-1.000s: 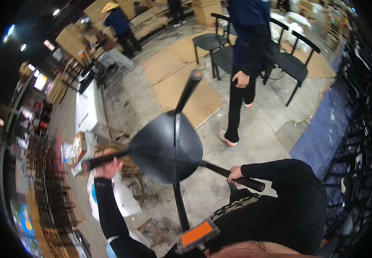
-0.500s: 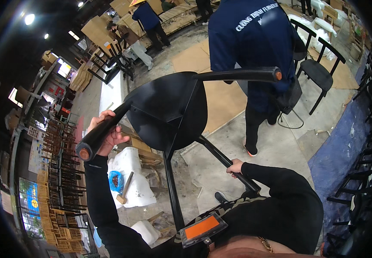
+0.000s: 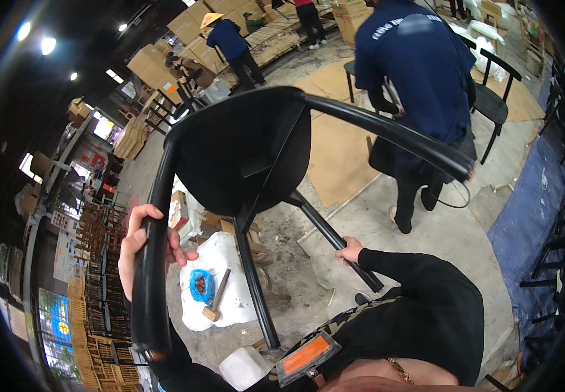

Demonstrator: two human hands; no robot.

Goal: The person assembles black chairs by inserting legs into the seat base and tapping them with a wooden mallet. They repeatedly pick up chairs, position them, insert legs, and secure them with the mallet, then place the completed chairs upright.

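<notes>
Chair (image 3: 236,150), black, underside facing the wearer, is held up with its seat at half past one from the left hand (image 3: 131,251) and half past ten from the right hand (image 3: 351,251). The left curls partway around one leg (image 3: 151,287), fingers somewhat spread; the right is closed around another. Toward seven o'clock in view, a mallet (image 3: 217,295) lies beside a blue bag (image 3: 195,290) on a white covering (image 3: 235,304).

There, right of the left hand (image 3: 132,251), a mallet (image 3: 221,291) and a blue bag (image 3: 210,285) are borne by a white-covered bench (image 3: 238,312); beyond the right hand (image 3: 351,251), cardboard (image 3: 338,160) is spread, a blue sheet (image 3: 521,209) laid farther right.
</notes>
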